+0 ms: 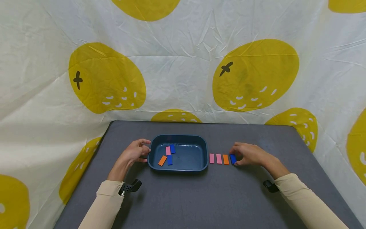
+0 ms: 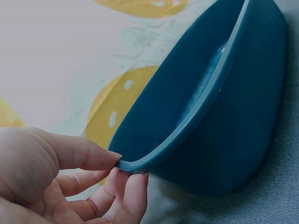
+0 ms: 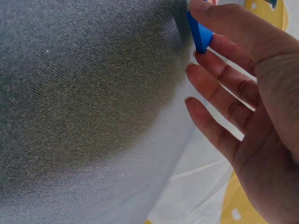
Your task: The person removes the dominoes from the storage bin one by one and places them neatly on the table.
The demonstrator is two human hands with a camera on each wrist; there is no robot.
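Note:
A dark blue rectangular tray (image 1: 183,169) stands on the table, its left end at my left hand (image 1: 133,152). In the left wrist view my thumb and fingers (image 2: 133,196) pinch its rim (image 2: 187,123) at one corner. To the right, my right hand (image 1: 250,154) holds a small flat blue tile (image 1: 233,158) between thumb and fingers. The right wrist view shows this tile (image 3: 200,35) at the fingertips, the other fingers spread. The blue tile is at the right end of a row with an orange tile (image 1: 226,159) and two pink tiles (image 1: 219,158).
Inside the tray, toward its left, lie a pink tile (image 1: 168,150), an orange tile (image 1: 162,160) and two blue tiles (image 1: 170,160). A grey cloth covers the table (image 1: 188,200). Behind hangs a white curtain (image 1: 177,76) printed with yellow fruit.

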